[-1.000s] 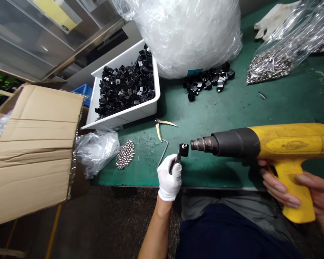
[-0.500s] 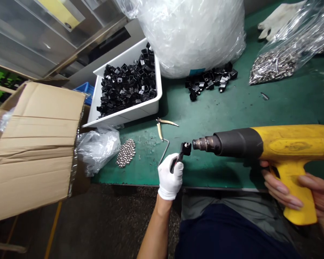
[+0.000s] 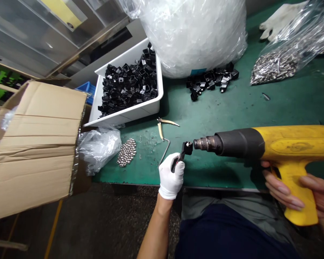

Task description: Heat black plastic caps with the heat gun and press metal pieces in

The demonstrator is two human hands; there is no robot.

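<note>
Yellow heat gun (image 3: 294, 142) at three o'clock, probably nose-heavy and hot up front; the right hand (image 3: 320, 190) has its grip wrapped round the pistol handle (image 3: 299, 210), best hold. Gloved left hand (image 3: 169, 180), six o'clock, grip clamped on a dark tool (image 3: 181, 157); black square fitting (image 3: 188, 149), likely light, stiff, just off the nozzle's (image 3: 209, 144) nine o'clock.
</note>
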